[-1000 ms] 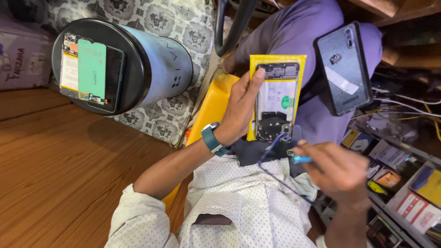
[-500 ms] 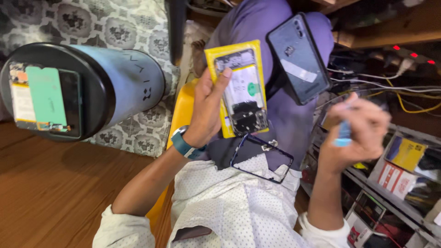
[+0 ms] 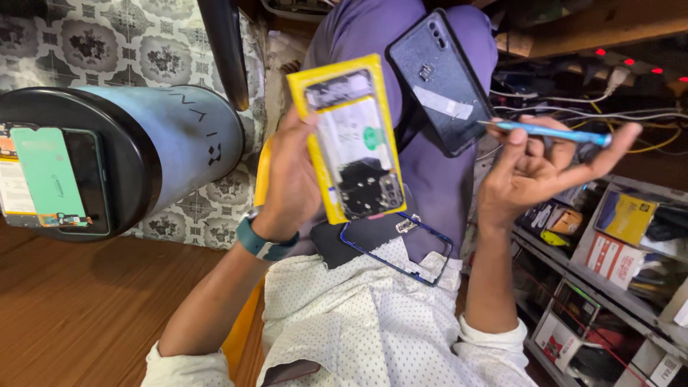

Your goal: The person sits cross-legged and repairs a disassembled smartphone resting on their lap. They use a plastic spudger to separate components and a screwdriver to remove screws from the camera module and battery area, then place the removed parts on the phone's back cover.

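Observation:
My left hand (image 3: 287, 179) grips a yellow-framed phone body (image 3: 350, 136) with its back off, so the battery and black circuit parts show. My right hand (image 3: 539, 168) is raised to the right of it and holds a thin blue tool (image 3: 552, 132) between the fingers, tip pointing left. A dark phone back cover (image 3: 441, 79) rests on my purple-clad knee (image 3: 373, 36). A thin blue phone frame (image 3: 401, 247) lies in my lap on the white dotted shirt.
A round black-topped stool (image 3: 154, 154) stands at the left, with a phone screen panel (image 3: 50, 175) lying on it. Shelves (image 3: 616, 251) of small boxes fill the right side. Cables and a red-lit power strip (image 3: 623, 64) run behind. Brown wooden floor (image 3: 86, 308) lies below left.
My right hand has risen from my lap to beside the phone body, carrying the blue tool. The view has shifted, so the stool now sits further left.

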A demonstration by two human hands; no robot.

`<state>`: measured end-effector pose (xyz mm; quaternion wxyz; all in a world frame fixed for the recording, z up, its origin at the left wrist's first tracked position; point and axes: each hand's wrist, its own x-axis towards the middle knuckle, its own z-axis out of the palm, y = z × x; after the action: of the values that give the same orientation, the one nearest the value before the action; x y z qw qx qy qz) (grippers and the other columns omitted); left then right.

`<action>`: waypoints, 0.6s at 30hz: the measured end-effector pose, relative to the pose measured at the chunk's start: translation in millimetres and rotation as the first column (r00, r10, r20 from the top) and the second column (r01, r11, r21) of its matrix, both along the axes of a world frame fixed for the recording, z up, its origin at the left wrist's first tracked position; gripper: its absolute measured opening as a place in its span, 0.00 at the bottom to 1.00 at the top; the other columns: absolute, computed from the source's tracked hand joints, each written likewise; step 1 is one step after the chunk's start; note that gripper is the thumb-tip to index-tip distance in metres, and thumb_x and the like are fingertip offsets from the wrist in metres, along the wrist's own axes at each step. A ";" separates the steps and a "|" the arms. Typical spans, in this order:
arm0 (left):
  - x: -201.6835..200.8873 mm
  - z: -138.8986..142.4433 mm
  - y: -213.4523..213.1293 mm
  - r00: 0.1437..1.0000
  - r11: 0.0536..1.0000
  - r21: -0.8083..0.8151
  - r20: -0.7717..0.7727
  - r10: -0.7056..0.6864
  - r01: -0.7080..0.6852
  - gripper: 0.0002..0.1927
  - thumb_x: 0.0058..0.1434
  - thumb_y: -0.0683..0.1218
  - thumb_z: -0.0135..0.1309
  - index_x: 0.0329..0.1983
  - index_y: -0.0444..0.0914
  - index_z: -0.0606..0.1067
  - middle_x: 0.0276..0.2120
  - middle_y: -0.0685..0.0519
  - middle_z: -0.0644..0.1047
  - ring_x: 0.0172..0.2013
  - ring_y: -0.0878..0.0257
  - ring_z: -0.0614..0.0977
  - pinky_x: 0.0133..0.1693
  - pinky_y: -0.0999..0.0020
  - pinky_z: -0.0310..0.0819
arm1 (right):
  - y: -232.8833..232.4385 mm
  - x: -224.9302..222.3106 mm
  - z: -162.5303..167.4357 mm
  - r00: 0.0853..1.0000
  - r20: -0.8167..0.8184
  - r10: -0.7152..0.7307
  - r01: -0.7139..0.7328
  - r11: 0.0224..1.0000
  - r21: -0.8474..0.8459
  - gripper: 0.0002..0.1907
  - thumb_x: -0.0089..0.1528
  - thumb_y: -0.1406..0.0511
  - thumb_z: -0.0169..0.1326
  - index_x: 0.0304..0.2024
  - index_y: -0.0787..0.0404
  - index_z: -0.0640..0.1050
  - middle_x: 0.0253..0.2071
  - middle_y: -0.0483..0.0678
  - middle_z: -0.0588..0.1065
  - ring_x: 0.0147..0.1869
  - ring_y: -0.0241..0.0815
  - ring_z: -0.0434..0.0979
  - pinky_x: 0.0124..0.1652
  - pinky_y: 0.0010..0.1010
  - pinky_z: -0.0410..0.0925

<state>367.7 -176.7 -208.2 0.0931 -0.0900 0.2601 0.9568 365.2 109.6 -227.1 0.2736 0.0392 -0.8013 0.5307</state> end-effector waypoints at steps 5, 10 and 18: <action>2.8 -19.4 16.4 0.995 0.994 0.053 0.042 -0.094 0.092 0.27 0.71 0.38 0.34 0.74 0.32 0.56 0.64 0.40 0.70 0.63 0.50 0.76 0.66 0.53 0.72 | 2.3 0.6 -6.7 0.990 -0.004 0.141 -0.138 0.974 0.178 0.45 0.80 0.77 0.51 0.77 0.39 0.35 0.51 0.56 0.74 0.44 0.40 0.77 0.45 0.27 0.80; 8.7 -32.9 20.7 0.994 0.996 -0.003 0.060 -0.092 0.093 0.29 0.70 0.36 0.35 0.75 0.33 0.54 0.66 0.42 0.69 0.66 0.52 0.74 0.68 0.56 0.70 | -16.1 13.0 4.2 0.992 0.063 0.113 -0.117 0.990 0.074 0.45 0.83 0.77 0.50 0.77 0.39 0.33 0.49 0.53 0.71 0.42 0.41 0.73 0.48 0.33 0.78; 15.8 -28.1 23.7 0.985 0.898 -0.438 -0.135 -0.107 0.037 0.27 0.78 0.39 0.43 0.77 0.34 0.53 0.65 0.47 0.69 0.64 0.64 0.71 0.67 0.66 0.68 | -67.1 23.0 54.2 0.882 0.348 0.318 -0.266 0.945 -0.189 0.26 0.68 0.74 0.57 0.65 0.62 0.62 0.47 0.45 0.73 0.35 0.30 0.64 0.35 0.17 0.62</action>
<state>383.4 -153.0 -236.3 0.0856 -0.0236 0.4762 0.8749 388.2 42.5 -172.9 0.0349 0.0392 -0.7855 0.6166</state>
